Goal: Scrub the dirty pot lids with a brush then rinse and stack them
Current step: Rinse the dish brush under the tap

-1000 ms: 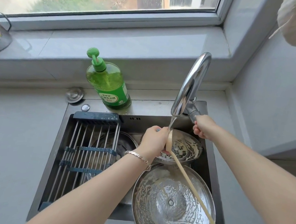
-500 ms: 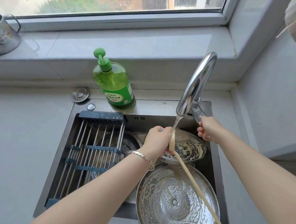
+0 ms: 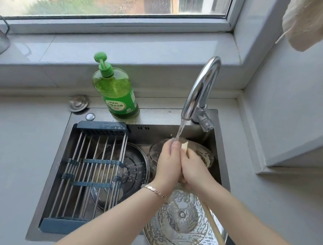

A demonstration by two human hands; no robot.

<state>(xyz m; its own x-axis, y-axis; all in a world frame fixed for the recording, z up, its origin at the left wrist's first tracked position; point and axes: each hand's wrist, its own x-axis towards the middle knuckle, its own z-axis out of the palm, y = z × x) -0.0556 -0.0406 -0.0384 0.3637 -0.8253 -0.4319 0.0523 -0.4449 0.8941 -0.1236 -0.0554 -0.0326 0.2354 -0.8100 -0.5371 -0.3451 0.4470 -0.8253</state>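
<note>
Right grip: the right hand point(image 3: 193, 170) curls its fingers round the brush point(image 3: 215, 230) just below its pale head.
Left grip: the left hand point(image 3: 168, 163) presses against the brush from the other side, touching the right hand; I cannot tell if its fingers wrap it.
Brush: head up between the hands, wooden handle slanting down over the big lid point(image 3: 174, 235).
Water: the stream point(image 3: 180, 130) from the tap point(image 3: 202, 86) lands on the left fingertips.
Lids: all soapy, in the sink point(image 3: 50, 190): the big lid front right, a small lid point(image 3: 205, 157) behind the hands, a third lid point(image 3: 133, 171) under the rack point(image 3: 92, 165).
Around: soap bottle point(image 3: 115, 95) on the sink's back rim; grey bench point(image 3: 2, 165).
</note>
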